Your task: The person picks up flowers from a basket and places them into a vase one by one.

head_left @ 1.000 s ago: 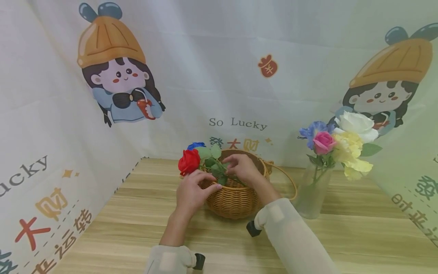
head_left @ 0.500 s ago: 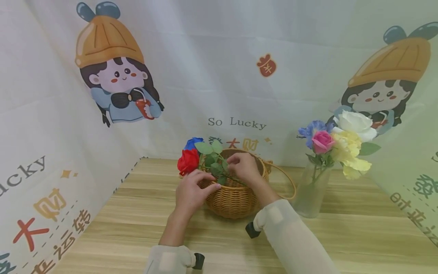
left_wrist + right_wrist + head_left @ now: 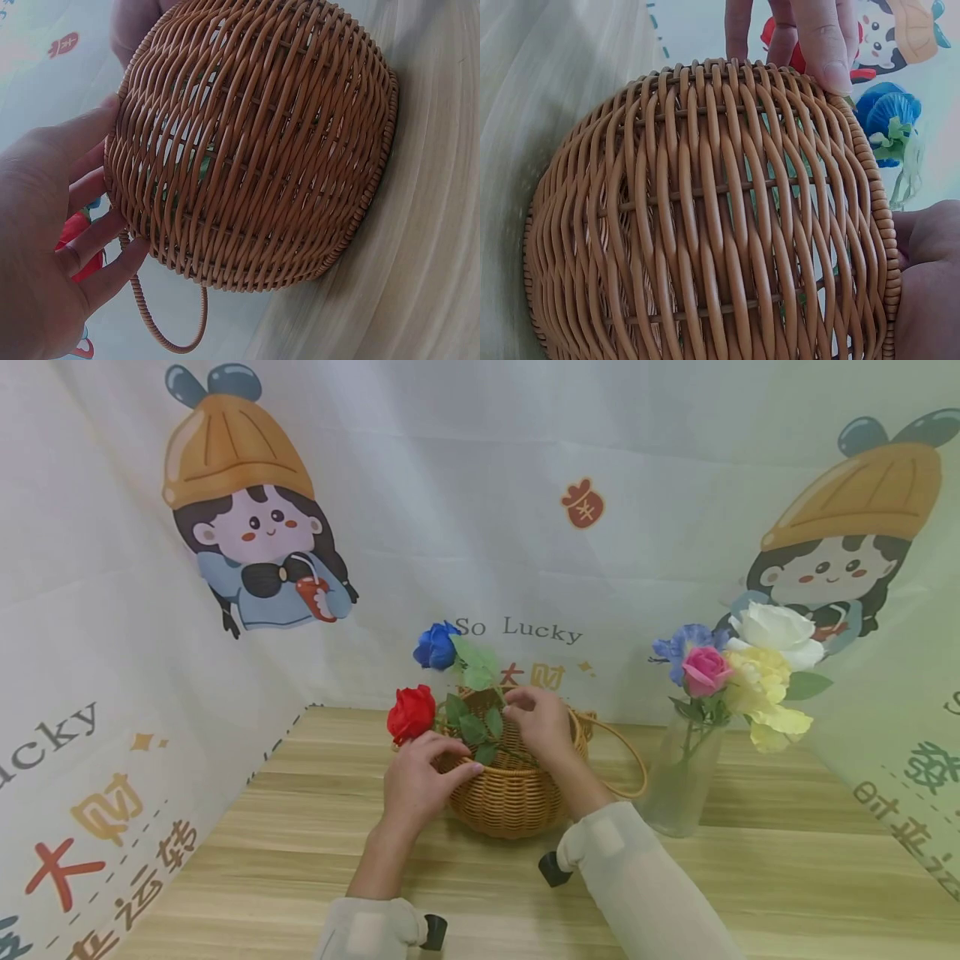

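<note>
A wicker basket stands on the table, with my left hand holding its near-left rim. In the left wrist view, the thumb and fingers of that hand meet the basket's woven edge. My right hand is over the basket's right side and pinches the stem of a blue rose. The bloom leans left, above the back rim; the stem's lower end is hidden. A red rose lies across the left rim, its leaves inside the basket.
Right of the basket, a frosted vase holds several flowers, among them a pink rose and a white bloom. The basket's handle hangs out toward the vase. A printed curtain closes off the back and sides.
The blue rose has risen from behind the red rose to well above it, with my right hand lifting slightly. My left hand stays on the rim; the red rose has hardly moved.
</note>
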Tool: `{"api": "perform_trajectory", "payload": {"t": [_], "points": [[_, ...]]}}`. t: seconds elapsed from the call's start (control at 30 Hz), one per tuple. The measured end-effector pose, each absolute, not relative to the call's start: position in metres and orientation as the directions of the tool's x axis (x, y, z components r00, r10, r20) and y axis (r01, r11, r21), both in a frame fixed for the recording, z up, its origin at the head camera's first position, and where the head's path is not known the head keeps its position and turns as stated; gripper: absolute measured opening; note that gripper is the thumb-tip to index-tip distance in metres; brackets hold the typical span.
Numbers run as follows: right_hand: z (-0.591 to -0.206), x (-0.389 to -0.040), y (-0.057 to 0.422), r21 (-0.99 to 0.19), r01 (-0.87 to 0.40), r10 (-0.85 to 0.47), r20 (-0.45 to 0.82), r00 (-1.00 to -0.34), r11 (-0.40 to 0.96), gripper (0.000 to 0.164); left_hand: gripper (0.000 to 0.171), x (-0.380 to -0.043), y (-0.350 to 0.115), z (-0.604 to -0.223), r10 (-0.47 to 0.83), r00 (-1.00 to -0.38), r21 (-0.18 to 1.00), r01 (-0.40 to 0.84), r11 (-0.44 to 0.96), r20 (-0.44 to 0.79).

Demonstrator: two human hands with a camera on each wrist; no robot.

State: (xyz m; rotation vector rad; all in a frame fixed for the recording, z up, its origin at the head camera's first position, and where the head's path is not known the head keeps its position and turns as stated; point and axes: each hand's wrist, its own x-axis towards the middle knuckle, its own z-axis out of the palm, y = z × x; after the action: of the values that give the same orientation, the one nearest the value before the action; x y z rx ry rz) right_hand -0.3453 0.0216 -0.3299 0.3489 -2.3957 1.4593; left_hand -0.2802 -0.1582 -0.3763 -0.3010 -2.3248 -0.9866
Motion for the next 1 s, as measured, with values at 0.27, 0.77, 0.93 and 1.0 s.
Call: {"api": "perform_trajectory", "payload": {"t": [0.27,0.77,0.93,1.0], "points": [[-0.328,-0.344,0.02,-0.848,-0.342,-0.005,0.372,-0.928,0.405,0.015,0.025,-0.28,-0.16,-0.376,-0.027,-0.808,0.584,0.403,0.704,0.589],[-0.328,-0.336,0.015,-0.805,-0.458,0.042,0.509,-0.86,0.376,0.013,0.024,-0.28,-0.163,-0.376,-0.024,-0.791,0.572,0.421,0.704,0.612],[-0.33,-0.333,0.018,-0.822,-0.486,0.089,0.53,-0.843,0.298,0.015,0.024,-0.28,-0.162,-0.375,-0.01,-0.788,0.561,0.43,0.707,0.616],[-0.33,-0.332,0.02,-0.836,-0.483,0.103,0.521,-0.847,0.259,0.016,0.025,-0.28,-0.162,-0.374,-0.002,-0.792,0.564,0.433,0.703,0.611]]}}
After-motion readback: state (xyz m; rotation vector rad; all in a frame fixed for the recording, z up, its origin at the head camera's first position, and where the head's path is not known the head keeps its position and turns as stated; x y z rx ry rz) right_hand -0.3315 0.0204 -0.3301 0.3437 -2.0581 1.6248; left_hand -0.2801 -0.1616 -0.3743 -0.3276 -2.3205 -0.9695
